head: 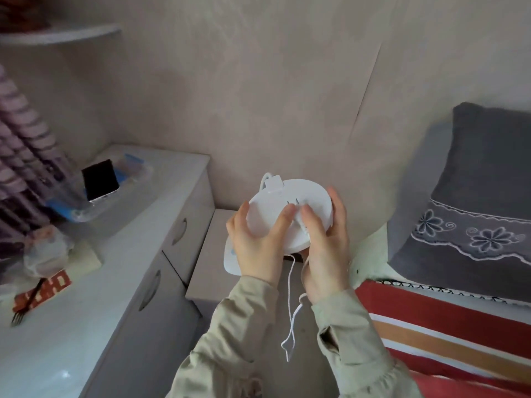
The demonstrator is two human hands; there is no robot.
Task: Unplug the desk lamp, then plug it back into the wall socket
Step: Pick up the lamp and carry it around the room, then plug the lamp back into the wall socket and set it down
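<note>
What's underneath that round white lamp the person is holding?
Below the lamp, a thin white cord dangles in a loop. Another flat white piece sticks out under the left hand. Both hands, left and right hand, hide the rest.

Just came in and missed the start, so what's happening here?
A person holds a flat white lamp in both hands, left hand and right hand, near the wall between a white dresser and a bed. Its two plug prongs are bare, so it is unplugged. A thin white cord dangles below.
</note>
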